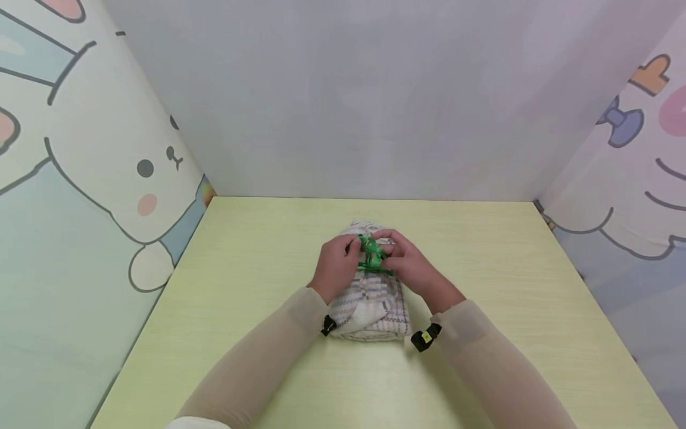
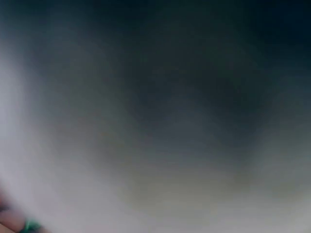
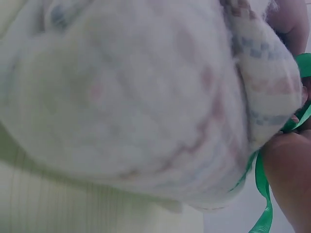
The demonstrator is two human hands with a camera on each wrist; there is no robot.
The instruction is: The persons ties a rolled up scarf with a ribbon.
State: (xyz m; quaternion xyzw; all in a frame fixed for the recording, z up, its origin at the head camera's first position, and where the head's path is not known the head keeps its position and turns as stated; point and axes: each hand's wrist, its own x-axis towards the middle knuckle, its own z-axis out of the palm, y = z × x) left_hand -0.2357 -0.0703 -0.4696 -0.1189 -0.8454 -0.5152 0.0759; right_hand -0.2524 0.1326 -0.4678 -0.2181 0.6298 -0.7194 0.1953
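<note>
- Closest to me, on the near side of my hands, lay one end of the patterned cloth bundle (image 1: 370, 292), folded over itself into a compact packet with a flap showing on top; I judged the folding to be done.
- The bundle ran on beneath both hands, and across it, right between them, went the green ribbon (image 1: 374, 257). A band of it crossed the cloth, so the wrapping looked done as well.
- The tying seemed to be what was left: the ribbon was bunched up between my fingers, and I could not tell whether a knot had formed. A loose tail hung down beside my right hand in the right-wrist view.
- My left hand (image 1: 334, 262) was closed at the thumb and fingers, pinching the ribbon from its side; the left-wrist view was too blurred to add much.
- My right hand (image 1: 409, 265) faced it, fingers bent and gripping the ribbon from the other side.
- Just beyond my hands lay the bundle's far end, then the pale table (image 1: 257, 238), and behind that the plain wall (image 1: 343, 107).
</note>
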